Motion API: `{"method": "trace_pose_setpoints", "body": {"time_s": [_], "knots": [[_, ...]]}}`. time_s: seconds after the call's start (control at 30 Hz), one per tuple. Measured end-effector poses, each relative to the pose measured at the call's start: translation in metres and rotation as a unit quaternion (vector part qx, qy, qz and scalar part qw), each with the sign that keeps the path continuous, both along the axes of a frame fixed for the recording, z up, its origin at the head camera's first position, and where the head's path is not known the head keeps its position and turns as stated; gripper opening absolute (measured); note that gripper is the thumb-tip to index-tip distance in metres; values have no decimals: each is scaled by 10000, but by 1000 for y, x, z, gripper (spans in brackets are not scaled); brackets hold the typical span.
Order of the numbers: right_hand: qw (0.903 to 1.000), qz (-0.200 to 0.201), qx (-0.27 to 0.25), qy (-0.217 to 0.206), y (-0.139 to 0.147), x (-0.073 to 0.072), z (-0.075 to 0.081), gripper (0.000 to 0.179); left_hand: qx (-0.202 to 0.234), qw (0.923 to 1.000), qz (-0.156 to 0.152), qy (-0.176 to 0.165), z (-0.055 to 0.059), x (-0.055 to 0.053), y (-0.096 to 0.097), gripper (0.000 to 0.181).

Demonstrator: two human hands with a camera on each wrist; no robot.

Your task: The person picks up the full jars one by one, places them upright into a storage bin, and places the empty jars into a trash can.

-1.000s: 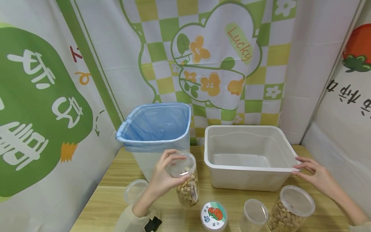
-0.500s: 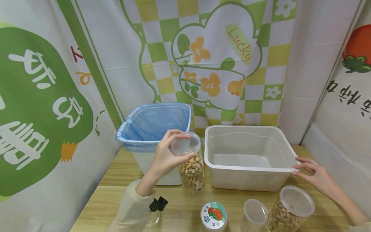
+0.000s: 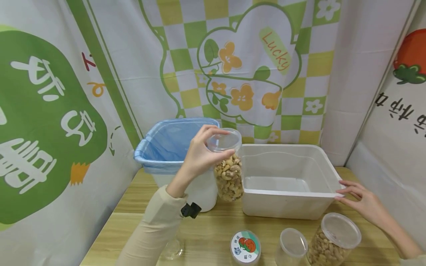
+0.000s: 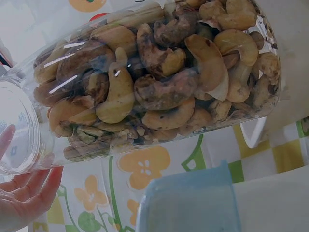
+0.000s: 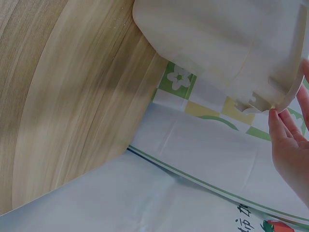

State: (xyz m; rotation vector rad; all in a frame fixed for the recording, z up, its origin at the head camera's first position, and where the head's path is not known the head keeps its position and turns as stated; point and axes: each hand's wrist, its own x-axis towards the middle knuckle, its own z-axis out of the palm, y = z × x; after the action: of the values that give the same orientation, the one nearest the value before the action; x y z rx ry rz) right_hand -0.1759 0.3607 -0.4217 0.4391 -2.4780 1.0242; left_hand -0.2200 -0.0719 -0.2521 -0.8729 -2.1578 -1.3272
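Observation:
My left hand [image 3: 199, 155] grips the lid of a clear plastic jar of cashews [image 3: 229, 177] from above. The jar hangs over the table, in front of the gap between the blue-lined bin and the white tub. In the left wrist view cashews fill most of the jar [image 4: 159, 77], and fingers [image 4: 41, 191] curl at its lid. At the tub's near right corner, my right hand [image 3: 364, 203] pinches the rim of the white plastic tub [image 3: 283, 205]. In the right wrist view the thumb lies under that rim [image 5: 294, 82].
A bin with a blue liner [image 3: 176, 162] stands at the back left. Along the front are a jar with a tomato-printed lid [image 3: 245, 247], a clear lidded jar [image 3: 293, 244], another cashew jar [image 3: 332, 240] and a clear container [image 3: 173, 249] partly behind my left sleeve.
My left hand has raised the jar of cashews and carried it back and slightly right, towards the tub. The right hand has stayed at the tub's corner.

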Motion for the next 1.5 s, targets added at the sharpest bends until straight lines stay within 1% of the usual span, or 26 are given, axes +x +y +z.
{"method": "trace_pose_setpoints", "body": {"time_s": [0.13,0.27,0.43,0.53,0.67,0.8,1.0,1.17,1.27,1.4,1.5], "knots": [[10000,-9,16,-14,1,0,0,12,-27,10000,-65,7,7,-9,11,40],[10000,1,-12,10,1,-1,0,12,-171,9998,-68,-16,15,-19,24,39],[10000,-13,-49,-1,0,-2,0,12,-349,9992,-86,-179,21,-30,37,40],[10000,1,-75,4,0,-3,0,12,-461,9985,-48,-278,22,-36,45,41],[10000,-4,-50,8,0,-3,0,11,-636,9971,-2,-421,19,-45,56,43],[10000,-64,51,-46,0,-2,1,11,-871,9948,0,-521,13,-55,66,44],[9999,-99,131,-19,-1,-1,2,11,-1158,9903,-6,-769,1,-68,80,45],[9999,-93,99,10,-1,-1,1,11,-1335,9862,21,-981,-14,-77,90,47],[9999,-79,89,13,0,-1,0,11,-1416,9844,34,-1041,-26,-82,93,47],[10000,-57,67,7,0,-1,0,11,-1404,9834,24,-1147,-39,-85,97,47],[10000,-48,53,4,0,-1,0,11,-1443,9808,31,-1312,-46,-86,100,47]]}}
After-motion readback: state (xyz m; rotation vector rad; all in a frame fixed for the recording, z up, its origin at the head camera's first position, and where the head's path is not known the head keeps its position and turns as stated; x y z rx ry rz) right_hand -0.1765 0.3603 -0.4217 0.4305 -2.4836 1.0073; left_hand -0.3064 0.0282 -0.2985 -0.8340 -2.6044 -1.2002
